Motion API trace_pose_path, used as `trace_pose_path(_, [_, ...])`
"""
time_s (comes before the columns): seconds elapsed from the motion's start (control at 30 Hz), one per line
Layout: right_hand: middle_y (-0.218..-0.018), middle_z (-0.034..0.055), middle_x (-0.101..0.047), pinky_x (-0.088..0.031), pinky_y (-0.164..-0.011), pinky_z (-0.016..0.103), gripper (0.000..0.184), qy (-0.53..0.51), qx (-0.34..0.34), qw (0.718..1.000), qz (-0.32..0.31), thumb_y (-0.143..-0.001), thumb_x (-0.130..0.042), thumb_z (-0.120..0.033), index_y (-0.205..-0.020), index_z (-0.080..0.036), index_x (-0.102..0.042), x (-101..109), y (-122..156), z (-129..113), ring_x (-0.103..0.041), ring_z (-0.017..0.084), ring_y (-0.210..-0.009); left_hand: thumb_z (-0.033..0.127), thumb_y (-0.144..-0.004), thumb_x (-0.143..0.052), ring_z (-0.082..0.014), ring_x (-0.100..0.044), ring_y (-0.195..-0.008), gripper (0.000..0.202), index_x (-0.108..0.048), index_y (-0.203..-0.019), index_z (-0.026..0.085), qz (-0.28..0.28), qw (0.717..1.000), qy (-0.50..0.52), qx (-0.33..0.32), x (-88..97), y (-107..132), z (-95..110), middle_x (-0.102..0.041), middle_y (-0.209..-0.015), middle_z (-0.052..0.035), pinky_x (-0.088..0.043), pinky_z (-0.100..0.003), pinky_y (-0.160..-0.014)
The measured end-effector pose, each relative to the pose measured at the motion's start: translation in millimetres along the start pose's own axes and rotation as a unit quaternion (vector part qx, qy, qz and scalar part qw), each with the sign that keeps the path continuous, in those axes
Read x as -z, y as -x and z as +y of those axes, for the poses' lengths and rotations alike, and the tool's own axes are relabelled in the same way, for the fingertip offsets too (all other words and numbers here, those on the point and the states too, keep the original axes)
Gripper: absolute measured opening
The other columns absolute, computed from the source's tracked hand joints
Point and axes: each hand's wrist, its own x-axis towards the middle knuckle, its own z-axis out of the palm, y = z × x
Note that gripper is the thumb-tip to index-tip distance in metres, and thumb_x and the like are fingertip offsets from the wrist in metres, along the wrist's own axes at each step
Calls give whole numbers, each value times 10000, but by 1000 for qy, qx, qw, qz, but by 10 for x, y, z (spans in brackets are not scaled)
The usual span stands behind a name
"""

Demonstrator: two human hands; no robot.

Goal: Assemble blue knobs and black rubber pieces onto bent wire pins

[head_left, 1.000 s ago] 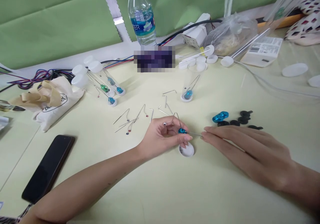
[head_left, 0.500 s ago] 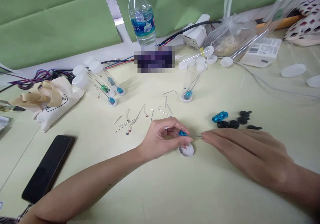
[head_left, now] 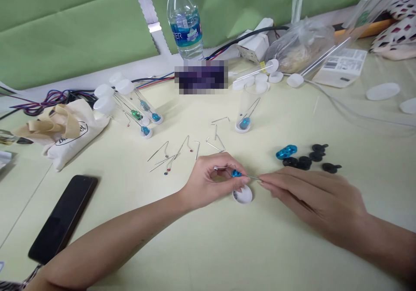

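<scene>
A pale table (head_left: 227, 247) carries the work; both hands are near its middle. The right hand (head_left: 318, 200), the larger in view, has its fingers drawn together, the tips closed on a thin rod. The left hand (head_left: 208, 182) is loosely curled, with thumb and fingertips pinched about a small blue piece. Right of centre, beyond the right hand, lie a blue cluster (head_left: 286, 152) and several black pieces (head_left: 304, 162). Just below the left fingertips sits a white cap (head_left: 246, 194) with tiny bits inside. The blue piece (head_left: 236, 174) is held above it; a bent wire with a small ball end (head_left: 216, 168) arches over the palm. The thin rod (head_left: 254, 178) points at the blue piece; whether its tip enters cannot be told. The step appears to be working the rod at the piece; the next move calls for a steady left pinch and true alignment.
</scene>
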Motion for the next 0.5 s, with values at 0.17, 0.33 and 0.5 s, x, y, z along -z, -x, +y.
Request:
trace_pose_path(0.17, [-795, 3, -706, -485, -579, 257, 128, 19, 7, 1000, 5, -908, -585, -149, -1020, -186, -635, -50, -4, 33, -643, 129, -611, 189, -748, -763, -121, -653, -608, 100, -696, -804, 140, -2, 996, 80, 46, 8, -14, -35, -666, -744, -30, -560, -246, -568])
trace_pose_path(0.33, [-970, 65, -708, -522, -784, 280, 340, 63, 87, 994, 0, -884, -587, -66, -1222, -109, -584, -18, -32, 94, -667, 169, -821, 189, -764, -753, -108, -661, -584, 122, -665, -804, 115, 21, 983, 155, 96, 30, -62, -14, -675, -690, -17, -585, -239, -599])
trace_pose_path(0.5, [-891, 43, -695, -517, -749, 275, 332, 61, 108, 992, -4, -906, -486, -6, -1187, -126, -615, 58, -72, 82, -659, 168, -792, 187, -749, -766, -111, -670, -592, 140, -661, -790, 105, 19, 981, 162, 108, 31, -74, 7, -676, -699, -16, -585, -228, -589])
